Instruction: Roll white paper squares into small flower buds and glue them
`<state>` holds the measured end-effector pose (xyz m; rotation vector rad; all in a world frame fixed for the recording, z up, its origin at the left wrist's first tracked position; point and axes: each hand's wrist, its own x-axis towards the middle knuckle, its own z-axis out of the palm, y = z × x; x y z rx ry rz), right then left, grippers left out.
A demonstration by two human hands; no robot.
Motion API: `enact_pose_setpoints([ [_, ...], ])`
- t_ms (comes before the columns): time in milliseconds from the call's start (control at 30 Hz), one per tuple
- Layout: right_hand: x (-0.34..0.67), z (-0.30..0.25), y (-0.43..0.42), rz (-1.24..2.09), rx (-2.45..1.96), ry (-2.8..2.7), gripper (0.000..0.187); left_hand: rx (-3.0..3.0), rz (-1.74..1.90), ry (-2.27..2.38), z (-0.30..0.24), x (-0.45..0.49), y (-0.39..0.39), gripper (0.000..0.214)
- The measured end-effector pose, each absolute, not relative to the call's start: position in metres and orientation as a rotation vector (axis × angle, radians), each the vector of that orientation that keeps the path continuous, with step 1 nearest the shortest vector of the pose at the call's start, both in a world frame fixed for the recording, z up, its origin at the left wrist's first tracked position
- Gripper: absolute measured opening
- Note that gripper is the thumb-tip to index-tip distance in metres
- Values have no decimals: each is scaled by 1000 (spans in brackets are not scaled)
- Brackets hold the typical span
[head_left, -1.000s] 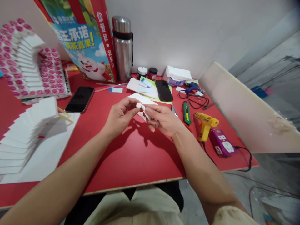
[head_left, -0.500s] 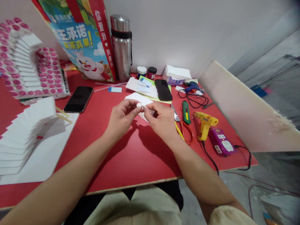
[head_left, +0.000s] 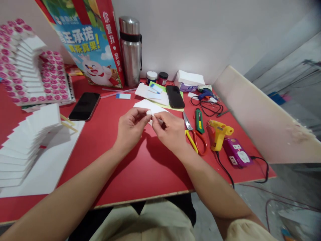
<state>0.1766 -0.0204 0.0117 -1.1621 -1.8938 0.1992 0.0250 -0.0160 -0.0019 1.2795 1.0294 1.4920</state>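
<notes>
Between my two hands, above the middle of the table, is a small white roll [head_left: 149,112], which looks like coiled paper. My left hand [head_left: 129,129] pinches it between thumb and fingers. From the other side, the thumb and index finger of my right hand [head_left: 170,129] close on its edge. White paper sheets [head_left: 147,104] lie just behind the fingers, partly covered by them. To the right of my right hand are scissors [head_left: 193,134] with red and yellow handles and a green box cutter [head_left: 199,120].
A yellow glue gun [head_left: 219,132] and purple power socket [head_left: 237,152] stand right. Left are a phone [head_left: 84,106], a fanned white staircase-like stack [head_left: 27,144] and a pink-and-white flower-covered model [head_left: 55,77]. Behind are a steel flask [head_left: 130,53], printed bag [head_left: 97,50] and second phone [head_left: 175,96].
My right hand's fingers have shifted slightly left and curled closer around the white roll. My left hand stays almost where it was.
</notes>
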Motion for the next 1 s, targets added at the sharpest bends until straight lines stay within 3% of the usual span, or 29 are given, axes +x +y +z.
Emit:
enact_pose_setpoints([
  [167,175,12,-20,520,-1206,-1738,19,1257,1485,1024,-1,26,-15,20],
  [533,176,5,-19,23,-1245,-2069,20,1661,1402,1304,-12,24,-21,19],
  [1000,188,9,-9,334,-1042,-1936,19,1347,1357,1054,-6,15,-9,16],
])
